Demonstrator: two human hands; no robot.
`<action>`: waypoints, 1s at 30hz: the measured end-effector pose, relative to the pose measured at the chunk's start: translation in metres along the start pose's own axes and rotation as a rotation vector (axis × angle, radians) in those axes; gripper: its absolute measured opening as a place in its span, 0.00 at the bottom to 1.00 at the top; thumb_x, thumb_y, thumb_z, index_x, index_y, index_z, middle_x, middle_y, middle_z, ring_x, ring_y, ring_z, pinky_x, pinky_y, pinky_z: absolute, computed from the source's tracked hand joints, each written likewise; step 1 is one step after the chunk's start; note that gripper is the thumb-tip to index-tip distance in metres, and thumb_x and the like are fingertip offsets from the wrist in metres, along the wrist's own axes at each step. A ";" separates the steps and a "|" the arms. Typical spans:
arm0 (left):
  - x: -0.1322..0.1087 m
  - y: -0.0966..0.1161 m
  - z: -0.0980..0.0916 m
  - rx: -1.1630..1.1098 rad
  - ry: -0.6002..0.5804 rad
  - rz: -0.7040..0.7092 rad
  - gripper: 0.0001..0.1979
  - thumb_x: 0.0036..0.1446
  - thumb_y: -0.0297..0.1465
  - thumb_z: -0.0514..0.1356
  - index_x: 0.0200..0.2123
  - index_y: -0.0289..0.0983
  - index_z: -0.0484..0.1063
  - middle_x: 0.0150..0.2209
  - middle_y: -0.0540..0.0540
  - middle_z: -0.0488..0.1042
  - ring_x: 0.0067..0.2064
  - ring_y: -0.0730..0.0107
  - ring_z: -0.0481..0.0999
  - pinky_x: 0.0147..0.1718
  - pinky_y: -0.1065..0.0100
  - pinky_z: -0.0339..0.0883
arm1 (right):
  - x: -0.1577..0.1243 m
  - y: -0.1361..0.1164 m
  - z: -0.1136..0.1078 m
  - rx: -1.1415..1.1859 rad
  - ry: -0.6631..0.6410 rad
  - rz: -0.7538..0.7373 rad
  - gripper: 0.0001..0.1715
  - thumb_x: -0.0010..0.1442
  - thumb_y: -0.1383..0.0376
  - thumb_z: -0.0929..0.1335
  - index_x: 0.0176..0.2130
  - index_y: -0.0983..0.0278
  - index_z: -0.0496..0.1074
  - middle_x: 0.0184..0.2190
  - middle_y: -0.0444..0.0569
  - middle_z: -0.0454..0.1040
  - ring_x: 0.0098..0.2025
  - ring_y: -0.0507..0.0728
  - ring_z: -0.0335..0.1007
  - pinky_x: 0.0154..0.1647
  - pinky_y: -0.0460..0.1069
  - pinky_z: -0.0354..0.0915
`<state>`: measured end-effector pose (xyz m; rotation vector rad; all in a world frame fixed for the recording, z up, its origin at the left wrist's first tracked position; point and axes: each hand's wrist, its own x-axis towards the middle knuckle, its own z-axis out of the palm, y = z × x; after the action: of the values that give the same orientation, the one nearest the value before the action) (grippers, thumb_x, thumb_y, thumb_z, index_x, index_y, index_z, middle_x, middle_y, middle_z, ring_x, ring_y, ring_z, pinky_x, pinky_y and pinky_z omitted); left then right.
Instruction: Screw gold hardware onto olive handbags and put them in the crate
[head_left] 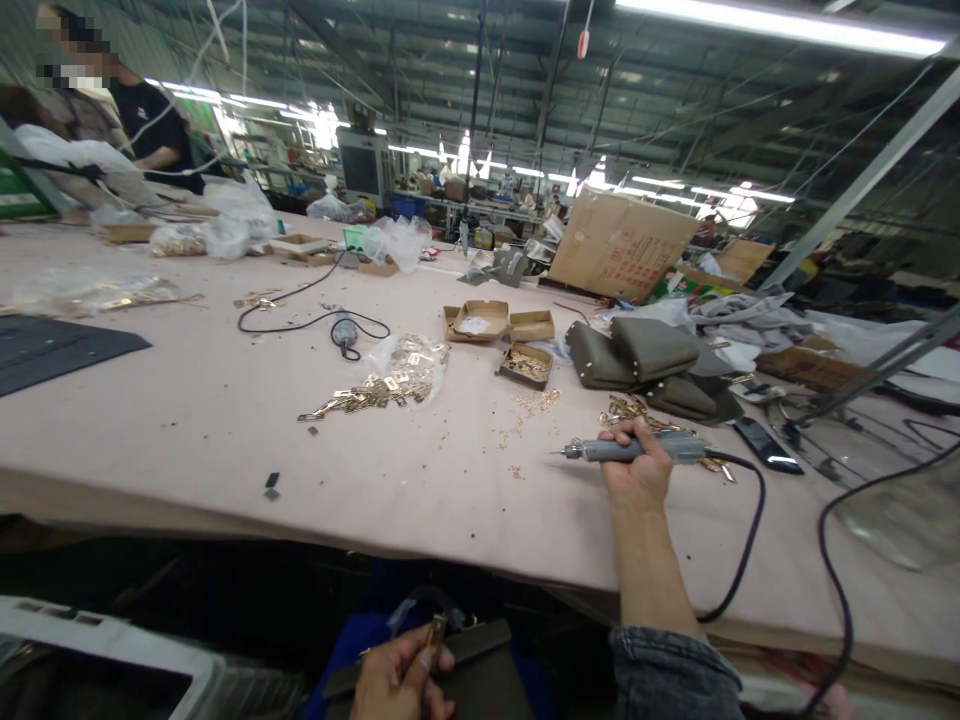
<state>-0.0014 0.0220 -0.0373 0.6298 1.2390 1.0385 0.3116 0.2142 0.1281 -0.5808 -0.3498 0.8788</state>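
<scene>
My right hand [636,462] is wrapped round a grey corded electric screwdriver [679,447], held level just over the table with its thin bit pointing left. Low in front of me, my left hand [401,675] pinches a small gold metal clasp piece [436,632] between thumb and fingers. Right by that hand lies a dark olive bag or leather panel [484,670], partly cut off by the lower edge. Tiny gold screws or rivets [517,472] are scattered left of the bit. Behind my right hand is a heap of gold hardware [626,408].
A bag of gold clasps [401,378] spills across the table [225,480]. Small cardboard boxes [525,366] stand mid-table. Folded olive pieces [652,350], a phone [766,445] and a black cord [757,520] lie right. A white crate [112,640] stands lower left. A person [154,125] is far left.
</scene>
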 end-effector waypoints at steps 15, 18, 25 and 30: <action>-0.018 0.018 0.005 0.085 -0.096 -0.034 0.19 0.62 0.37 0.60 0.45 0.25 0.76 0.41 0.32 0.81 0.24 0.67 0.82 0.22 0.73 0.67 | -0.229 0.020 0.012 -0.281 -0.353 0.190 0.07 0.56 0.67 0.75 0.32 0.63 0.73 0.30 0.44 0.68 0.26 0.49 0.61 0.33 0.51 0.64; -0.019 0.022 0.005 0.096 -0.089 -0.041 0.15 0.63 0.30 0.57 0.45 0.24 0.76 0.41 0.31 0.81 0.24 0.67 0.82 0.22 0.74 0.67 | -0.245 0.038 0.001 -0.314 -0.413 0.191 0.05 0.58 0.69 0.74 0.34 0.63 0.73 0.29 0.44 0.70 0.26 0.50 0.63 0.34 0.52 0.63; -0.021 0.025 0.003 0.033 -0.109 -0.027 0.17 0.63 0.34 0.60 0.44 0.23 0.78 0.40 0.29 0.81 0.25 0.63 0.82 0.22 0.72 0.72 | -0.260 0.056 -0.011 -0.367 -0.454 0.172 0.05 0.59 0.71 0.73 0.34 0.63 0.73 0.29 0.43 0.69 0.27 0.51 0.64 0.34 0.52 0.62; -0.023 0.028 0.003 0.045 -0.109 -0.028 0.16 0.62 0.33 0.60 0.43 0.23 0.78 0.32 0.33 0.80 0.24 0.62 0.82 0.23 0.71 0.72 | -0.265 0.062 -0.013 -0.386 -0.488 0.174 0.05 0.60 0.71 0.73 0.35 0.63 0.74 0.29 0.43 0.70 0.27 0.51 0.65 0.35 0.52 0.63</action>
<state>-0.0064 0.0142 -0.0018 0.6927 1.1750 0.9430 0.1221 0.0290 0.0667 -0.7564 -0.9363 1.1299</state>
